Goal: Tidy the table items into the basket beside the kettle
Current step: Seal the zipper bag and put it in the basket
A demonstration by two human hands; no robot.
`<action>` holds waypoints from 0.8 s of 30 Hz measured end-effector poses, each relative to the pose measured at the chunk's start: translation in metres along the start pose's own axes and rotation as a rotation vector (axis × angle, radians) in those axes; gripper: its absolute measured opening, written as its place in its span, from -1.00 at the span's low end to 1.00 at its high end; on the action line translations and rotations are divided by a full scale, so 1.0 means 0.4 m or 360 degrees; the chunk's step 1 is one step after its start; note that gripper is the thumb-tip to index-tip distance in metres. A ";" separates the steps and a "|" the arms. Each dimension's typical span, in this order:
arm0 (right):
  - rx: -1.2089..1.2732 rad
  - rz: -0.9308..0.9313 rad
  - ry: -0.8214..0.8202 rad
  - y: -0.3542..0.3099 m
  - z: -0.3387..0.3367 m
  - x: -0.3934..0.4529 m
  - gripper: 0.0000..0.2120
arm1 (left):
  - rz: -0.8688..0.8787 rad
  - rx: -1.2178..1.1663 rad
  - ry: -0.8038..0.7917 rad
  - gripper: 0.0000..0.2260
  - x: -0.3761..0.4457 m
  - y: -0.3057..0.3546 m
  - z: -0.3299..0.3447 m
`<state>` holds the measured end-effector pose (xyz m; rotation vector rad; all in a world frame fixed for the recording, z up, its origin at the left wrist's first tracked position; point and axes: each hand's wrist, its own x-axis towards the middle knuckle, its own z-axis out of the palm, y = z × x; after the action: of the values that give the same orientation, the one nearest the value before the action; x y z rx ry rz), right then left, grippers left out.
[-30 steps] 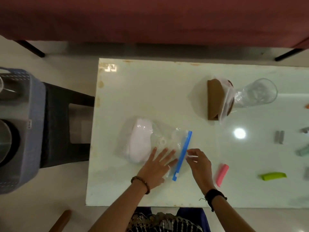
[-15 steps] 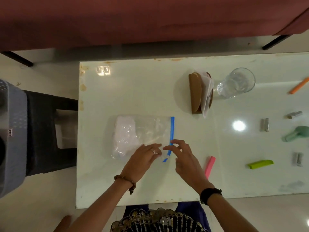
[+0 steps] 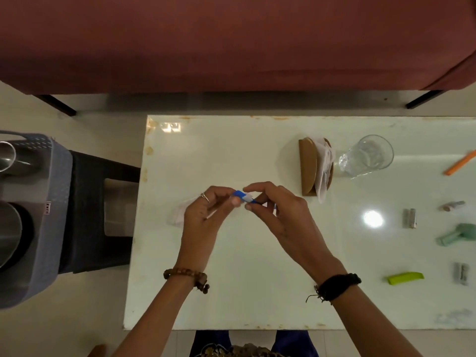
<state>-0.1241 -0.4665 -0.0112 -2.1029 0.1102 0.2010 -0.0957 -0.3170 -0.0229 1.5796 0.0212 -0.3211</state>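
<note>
The basket [image 3: 55, 202] stands left of the table [image 3: 231, 292]; the glass [image 3: 365, 155] sits far right.

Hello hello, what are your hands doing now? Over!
Left hand and right hand both pinching zip bag, lifted above table. Basket left, nothing in the way.

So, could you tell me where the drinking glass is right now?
In the head view the drinking glass stands on the far right part of the table, just right of the wooden napkin holder.
</note>
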 end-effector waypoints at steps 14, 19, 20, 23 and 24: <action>-0.0294 -0.0289 0.0164 -0.040 0.001 0.039 -0.83 | 0.0187 -0.0157 0.0504 -0.73 0.038 0.046 -0.068; -0.0477 -0.0132 0.0153 0.016 -0.039 0.009 -0.89 | 0.0161 -0.0222 0.0646 -0.86 0.064 0.058 -0.132; -0.0484 -0.0112 0.0145 0.021 -0.040 0.005 -0.90 | 0.0136 -0.0211 0.0627 -0.86 0.068 0.059 -0.138; -0.0503 -0.0098 0.0093 0.023 -0.035 0.004 -0.91 | 0.0088 -0.0176 0.0607 -0.86 0.077 0.057 -0.148; -0.0510 -0.0098 0.0082 0.022 -0.033 0.006 -0.92 | 0.0090 -0.0169 0.0637 -0.86 0.080 0.056 -0.152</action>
<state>-0.1219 -0.4823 -0.0123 -2.4280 0.0454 0.1342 -0.0488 -0.2640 -0.0079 1.5141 0.2977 0.0441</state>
